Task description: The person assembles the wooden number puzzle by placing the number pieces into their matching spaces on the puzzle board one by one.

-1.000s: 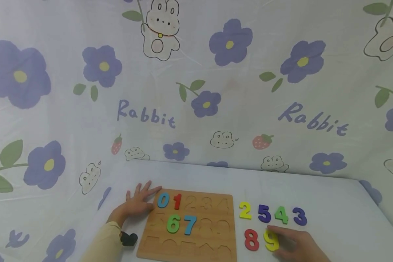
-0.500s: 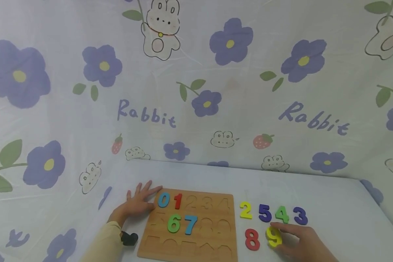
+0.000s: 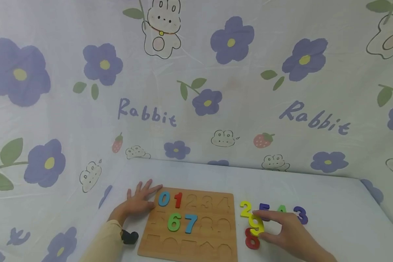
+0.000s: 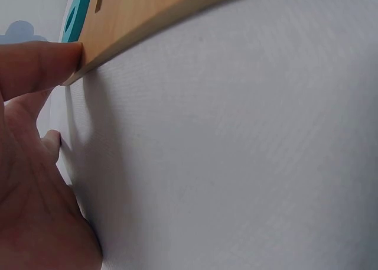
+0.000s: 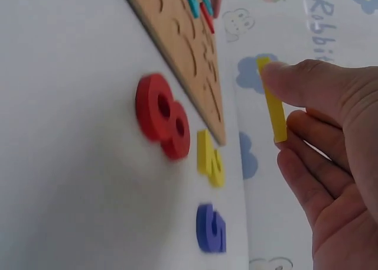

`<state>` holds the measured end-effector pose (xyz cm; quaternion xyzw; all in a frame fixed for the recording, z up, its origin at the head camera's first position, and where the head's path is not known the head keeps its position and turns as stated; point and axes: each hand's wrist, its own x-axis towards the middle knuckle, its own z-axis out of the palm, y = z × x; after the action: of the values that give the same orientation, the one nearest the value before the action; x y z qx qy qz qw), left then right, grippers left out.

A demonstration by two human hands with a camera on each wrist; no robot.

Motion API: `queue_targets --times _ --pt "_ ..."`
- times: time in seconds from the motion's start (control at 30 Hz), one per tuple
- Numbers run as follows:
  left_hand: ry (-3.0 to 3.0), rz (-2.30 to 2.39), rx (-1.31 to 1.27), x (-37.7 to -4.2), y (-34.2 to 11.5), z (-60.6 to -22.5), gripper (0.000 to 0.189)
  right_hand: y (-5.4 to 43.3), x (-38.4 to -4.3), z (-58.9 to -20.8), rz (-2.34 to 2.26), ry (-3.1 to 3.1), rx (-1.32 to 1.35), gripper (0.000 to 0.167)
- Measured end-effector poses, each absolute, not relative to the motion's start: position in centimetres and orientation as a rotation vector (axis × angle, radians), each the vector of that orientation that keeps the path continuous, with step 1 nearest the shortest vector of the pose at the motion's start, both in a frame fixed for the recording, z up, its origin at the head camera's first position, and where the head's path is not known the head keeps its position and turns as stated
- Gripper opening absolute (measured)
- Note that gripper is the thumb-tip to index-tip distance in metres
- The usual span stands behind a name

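Three o'clock from tan wooden board (image 3: pixel 199 212), my right hand (image 3: pixel 289 233) pinches flat yellow numeral 9 (image 3: pixel 258 226): probably light, stiff; best held by edges.

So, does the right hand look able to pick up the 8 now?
Probably not yet: the right hand pinches the 9. Otherwise the way looks free: the 8 lies close by on the table, and the right wrist view shows nothing resting on it.
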<state>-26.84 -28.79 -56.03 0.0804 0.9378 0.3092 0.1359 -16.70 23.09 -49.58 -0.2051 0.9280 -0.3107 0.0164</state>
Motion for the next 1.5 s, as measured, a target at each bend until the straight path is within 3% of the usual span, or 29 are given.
queue_targets --times 0.9,1.5 --pt "2.740 0.922 0.261 -27.5 -29.4 -57.3 0.076 14.3 -18.2 -54.8 -1.044 2.784 -0.622 0.054" --pt "2.763 0.918 0.283 -28.0 -29.8 -58.7 0.074 13.7 -17.3 -54.1 -0.978 2.828 -0.413 0.060"
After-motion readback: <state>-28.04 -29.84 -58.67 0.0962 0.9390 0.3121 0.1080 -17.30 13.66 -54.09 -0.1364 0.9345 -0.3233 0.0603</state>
